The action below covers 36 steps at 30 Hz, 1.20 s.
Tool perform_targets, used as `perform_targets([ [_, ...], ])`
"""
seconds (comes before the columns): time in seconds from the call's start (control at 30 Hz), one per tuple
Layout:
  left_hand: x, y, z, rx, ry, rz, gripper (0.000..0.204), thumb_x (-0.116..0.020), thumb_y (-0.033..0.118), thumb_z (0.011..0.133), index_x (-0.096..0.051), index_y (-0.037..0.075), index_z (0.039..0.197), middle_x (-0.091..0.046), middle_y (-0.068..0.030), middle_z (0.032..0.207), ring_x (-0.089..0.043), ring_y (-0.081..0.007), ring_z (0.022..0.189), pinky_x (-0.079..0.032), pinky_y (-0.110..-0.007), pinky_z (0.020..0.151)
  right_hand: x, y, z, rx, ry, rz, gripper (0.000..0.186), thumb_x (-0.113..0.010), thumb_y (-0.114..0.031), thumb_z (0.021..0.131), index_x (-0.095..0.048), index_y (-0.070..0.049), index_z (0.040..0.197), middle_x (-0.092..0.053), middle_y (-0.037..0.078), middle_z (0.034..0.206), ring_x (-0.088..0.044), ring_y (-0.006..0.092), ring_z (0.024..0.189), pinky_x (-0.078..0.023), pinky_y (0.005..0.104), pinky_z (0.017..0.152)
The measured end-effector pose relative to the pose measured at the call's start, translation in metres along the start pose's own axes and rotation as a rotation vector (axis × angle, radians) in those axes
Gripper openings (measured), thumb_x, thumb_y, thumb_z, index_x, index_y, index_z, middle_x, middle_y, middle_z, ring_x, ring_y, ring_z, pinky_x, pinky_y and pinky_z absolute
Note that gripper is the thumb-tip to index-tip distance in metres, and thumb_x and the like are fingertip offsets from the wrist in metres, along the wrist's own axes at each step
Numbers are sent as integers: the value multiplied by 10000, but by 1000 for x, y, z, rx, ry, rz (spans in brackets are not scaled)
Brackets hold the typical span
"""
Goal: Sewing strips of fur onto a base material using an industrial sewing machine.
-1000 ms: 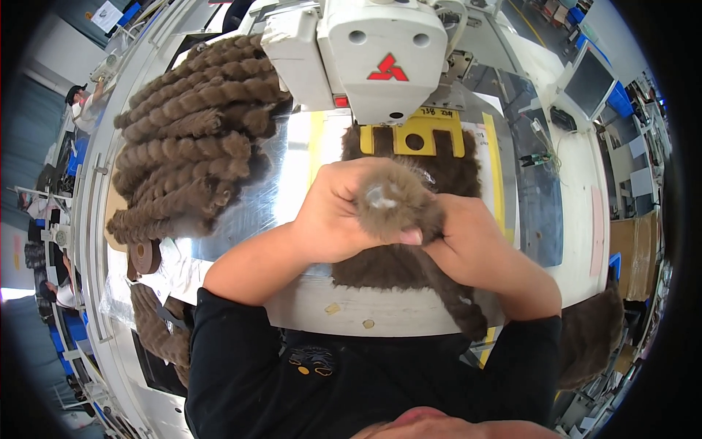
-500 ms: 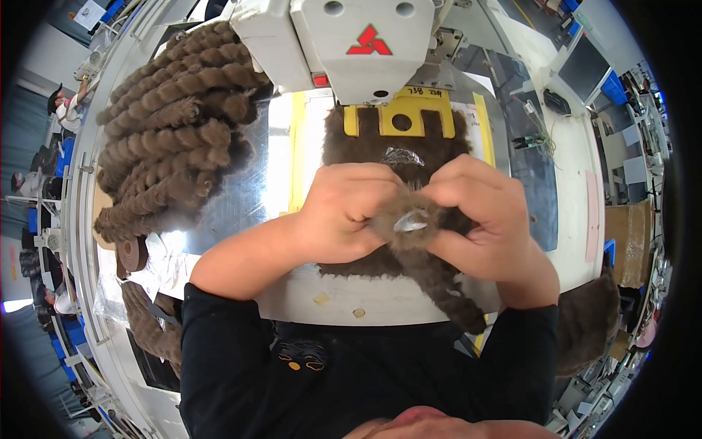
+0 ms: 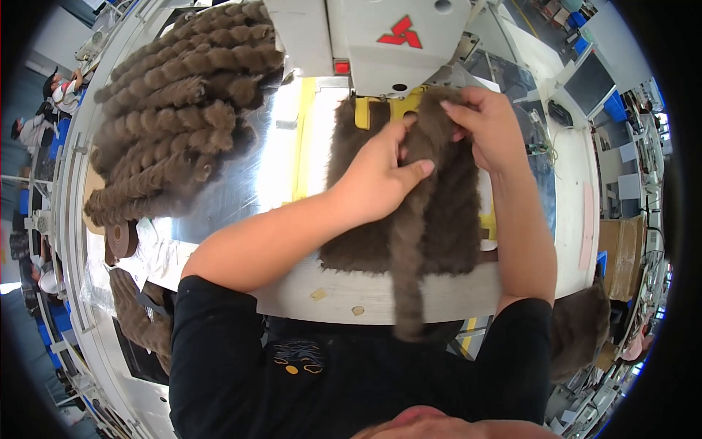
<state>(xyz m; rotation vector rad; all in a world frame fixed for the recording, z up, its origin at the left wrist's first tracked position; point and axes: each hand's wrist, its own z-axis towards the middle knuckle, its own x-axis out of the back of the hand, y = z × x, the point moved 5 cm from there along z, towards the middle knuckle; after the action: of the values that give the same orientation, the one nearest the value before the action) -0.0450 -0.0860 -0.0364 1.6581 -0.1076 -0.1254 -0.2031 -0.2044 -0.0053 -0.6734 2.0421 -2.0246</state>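
A flat brown fur piece [image 3: 446, 219] lies on the shiny table under the white sewing machine head [image 3: 380, 36]. A long brown fur strip [image 3: 409, 249] runs down its middle and hangs over the table's front edge. My left hand [image 3: 376, 175] presses the strip's upper part with fingers stretched toward the yellow clamp plate [image 3: 380, 110]. My right hand [image 3: 486, 124] pinches the strip's top end beside the machine's needle area.
A heap of rolled brown fur strips [image 3: 175, 110] fills the table's left side. More fur hangs at the lower left [image 3: 135, 314] and lower right [image 3: 581, 329]. A monitor [image 3: 592, 77] and other workstations stand at the right; people sit far left.
Both hands went from bunching the fur strip near my body to laying it out forward on the flat piece, up against the machine. The strip now lies stretched lengthwise.
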Motion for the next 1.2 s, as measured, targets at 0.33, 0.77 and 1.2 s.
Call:
perform_targets([
  [0.33, 50, -1, -9, -35, -84, 383, 481, -591, 5, 910, -646, 56, 1385, -701, -107, 951, -613, -178, 807, -513, -310, 803, -54, 33, 40, -130, -249, -251, 112, -729, -60, 904, -662, 25, 876, -642, 55, 759, -633, 113, 627, -536, 257, 539],
  [0.77, 43, -2, -5, -615, 12, 1367, 529, -688, 104, 750, -675, -15, 1265, -696, -147, 1208, -666, -272, 832, -560, -394, 723, -73, 16, 37, 150, -73, -640, 327, -800, -134, 787, -708, 30, 1055, -745, 188, 895, -732, 335, 820, -568, 425, 755],
  [1.2, 41, 3, 9, -620, 52, 1501, 348, -646, 116, 784, -707, 38, 1118, -734, -126, 1264, -677, -211, 810, -558, -350, 679, -59, 19, 62, 261, -62, -771, 356, -871, -240, 725, -740, -40, 990, -728, 125, 868, -696, 330, 840, -552, 426, 777],
])
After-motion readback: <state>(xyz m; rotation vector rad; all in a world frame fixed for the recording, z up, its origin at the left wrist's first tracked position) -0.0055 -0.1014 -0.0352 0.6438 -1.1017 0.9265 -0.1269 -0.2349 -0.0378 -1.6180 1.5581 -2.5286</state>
